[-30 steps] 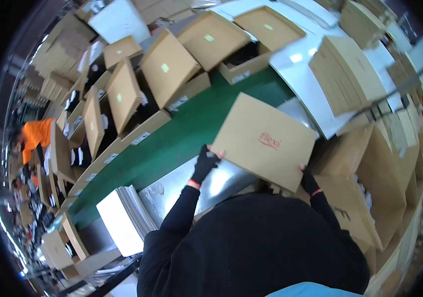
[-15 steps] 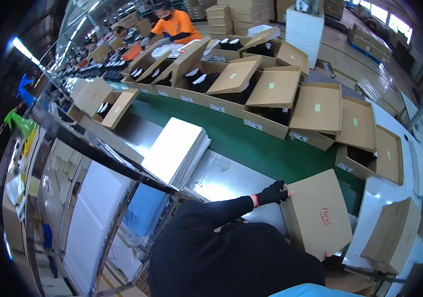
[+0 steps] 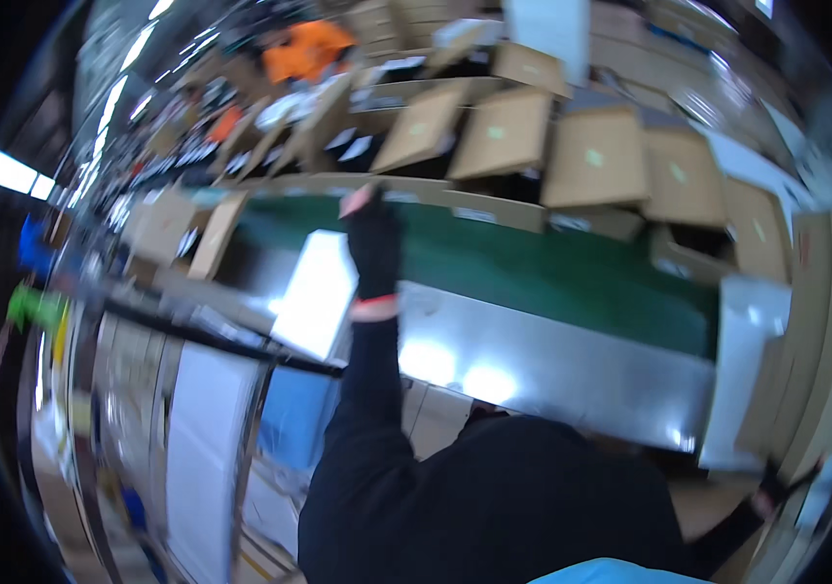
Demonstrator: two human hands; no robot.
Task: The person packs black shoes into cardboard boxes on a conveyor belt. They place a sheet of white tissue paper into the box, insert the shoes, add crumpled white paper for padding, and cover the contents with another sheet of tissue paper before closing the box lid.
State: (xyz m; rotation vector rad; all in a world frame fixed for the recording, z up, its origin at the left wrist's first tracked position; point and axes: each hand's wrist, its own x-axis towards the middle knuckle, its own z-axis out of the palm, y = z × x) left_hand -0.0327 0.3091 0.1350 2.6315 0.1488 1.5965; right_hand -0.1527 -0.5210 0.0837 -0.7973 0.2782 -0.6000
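Observation:
My left hand (image 3: 374,238), in a black fingerless glove, reaches out over the green conveyor belt (image 3: 426,229), just right of a stack of white sheets (image 3: 317,297). Motion smears its fingers, so their pose is unclear. At the lower right, my right hand (image 3: 774,492) is beside the lower part of a brown cardboard box (image 3: 820,331), its fingers spread apart. I cannot tell whether they touch the box. Along the belt's far side stand brown boxes with tilted lids (image 3: 502,131) and dark contents.
A shiny metal ledge (image 3: 552,360) runs along the belt's near side. A rack with white sheets (image 3: 212,419) and a blue stack (image 3: 294,414) stands at the left. One open box (image 3: 217,234) sits at the belt's left. A person in orange (image 3: 304,54) works beyond.
The closed brown box has left the metal ledge in front of me. My left hand has let go of it and swung left and forward; my right hand has moved right. The view has shifted and blurred.

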